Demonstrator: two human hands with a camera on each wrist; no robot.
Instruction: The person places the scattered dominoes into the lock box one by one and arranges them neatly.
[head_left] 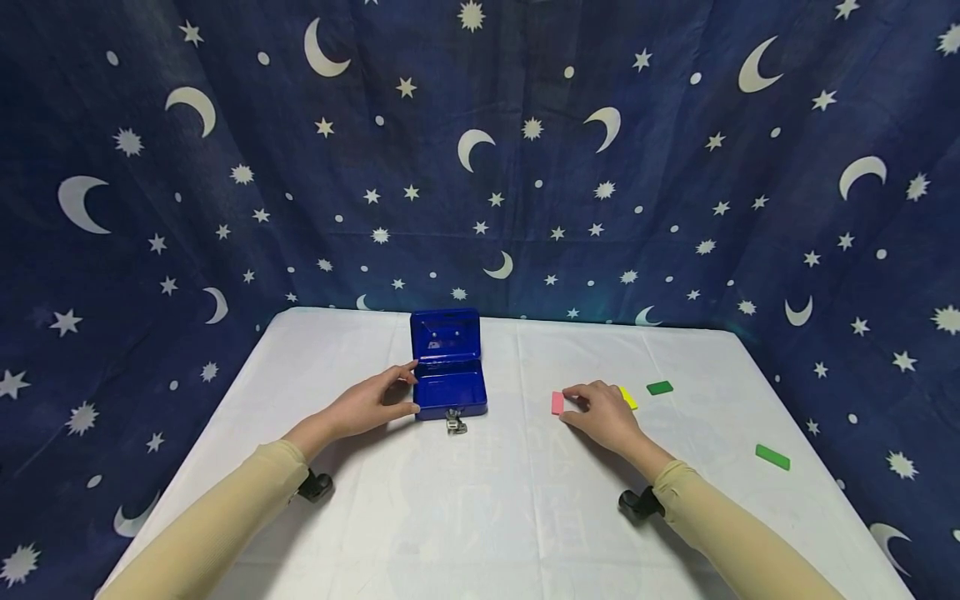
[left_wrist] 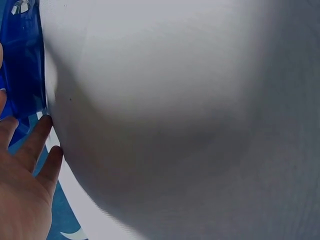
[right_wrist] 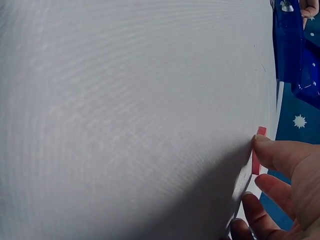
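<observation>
A blue metal cash box stands on the table with its lid raised. My left hand touches its left side, thumb near the front corner and fingers further back. A small metal lock is at the box's front. Further right, my right hand pinches a pink block lying flat, thumb at its near side and a finger at its far side. In the right wrist view the thumb covers part of the pink block. A yellow block lies behind the right hand, partly hidden by it.
One green block lies beyond the yellow one, and another green block lies near the table's right edge. White cloth covers the table. A dark blue curtain with moons and stars hangs along the back and sides.
</observation>
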